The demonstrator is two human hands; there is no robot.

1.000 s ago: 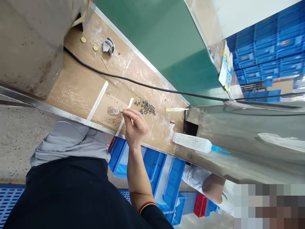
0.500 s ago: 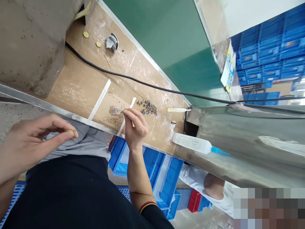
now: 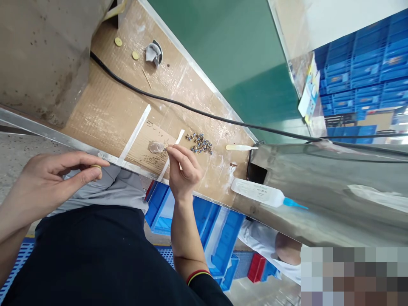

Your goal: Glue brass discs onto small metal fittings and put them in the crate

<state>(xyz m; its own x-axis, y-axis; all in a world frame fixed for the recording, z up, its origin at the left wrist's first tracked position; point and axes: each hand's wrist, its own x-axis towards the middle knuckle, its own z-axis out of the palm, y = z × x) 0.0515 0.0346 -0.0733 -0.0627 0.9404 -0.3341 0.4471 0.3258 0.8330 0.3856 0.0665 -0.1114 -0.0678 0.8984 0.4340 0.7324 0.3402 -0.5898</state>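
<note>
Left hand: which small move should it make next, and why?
Perhaps bring the left hand over beside the clear piece: it holds a small yellow thing apart from there, while the right hand pinches a tiny dark thing beside that piece.

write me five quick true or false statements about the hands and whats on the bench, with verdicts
1. The right hand has its fingers pinched near the small clear plastic piece. True.
2. The white plastic bottle with a blue nozzle lies on its side. True.
3. The left hand holds that bottle. False: it holds a small thin yellowish piece.
4. The heap of small shiny blue-and-gold pieces is left of the clear piece in the picture. False: it is to the right.
5. Two round yellow discs lie near the crumpled grey cloth. True.
</note>
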